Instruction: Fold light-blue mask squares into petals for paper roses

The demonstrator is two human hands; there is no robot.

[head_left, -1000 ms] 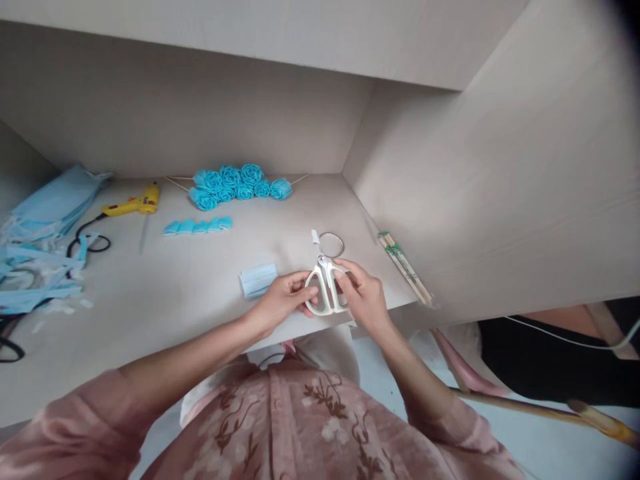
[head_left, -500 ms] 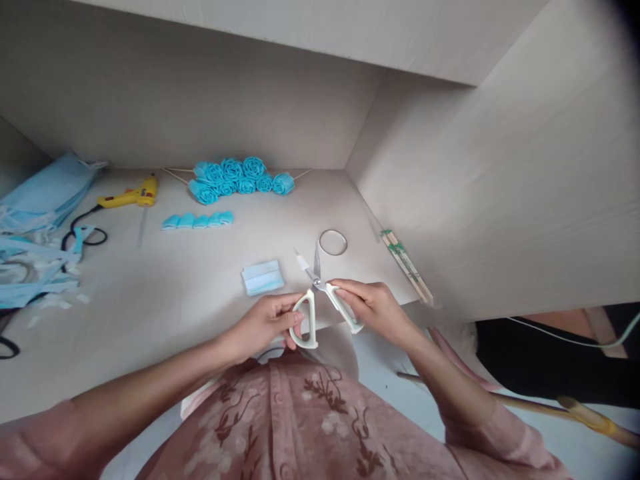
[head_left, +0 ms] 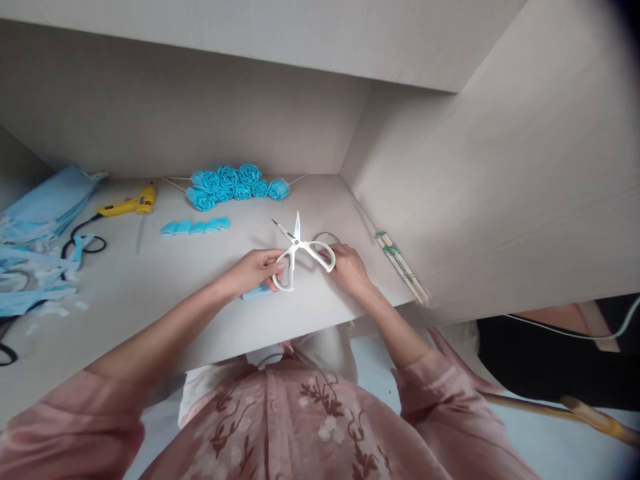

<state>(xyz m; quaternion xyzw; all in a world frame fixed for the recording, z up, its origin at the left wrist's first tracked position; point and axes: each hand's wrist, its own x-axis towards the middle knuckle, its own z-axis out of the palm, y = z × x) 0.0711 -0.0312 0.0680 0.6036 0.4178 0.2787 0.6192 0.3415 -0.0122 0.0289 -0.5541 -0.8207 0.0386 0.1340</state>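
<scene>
White-handled scissors [head_left: 297,243] are held above the table with the blades spread and pointing away from me. My left hand [head_left: 260,270] is closed round the left handle loop. At the right loop, the fingers of my right hand [head_left: 350,268] are curled against the handle, partly hidden behind it. A thin ring [head_left: 326,235] lies just beyond the right hand, its near side covered. Under my left hand a folded blue face mask [head_left: 256,292] lies on the table, mostly hidden.
Blue fabric roses [head_left: 230,183] on sticks lie at the back, with a row of folded blue pieces [head_left: 195,227] before them. A yellow glue gun [head_left: 130,203], a mask stack [head_left: 50,200] and scraps [head_left: 40,273] are left. Packaged sticks [head_left: 403,267] lie by the right wall.
Both hands have moved forward and a little left with the scissors, away from my body. The scissors now hang over the table, and my left hand covers much of the folded mask.
</scene>
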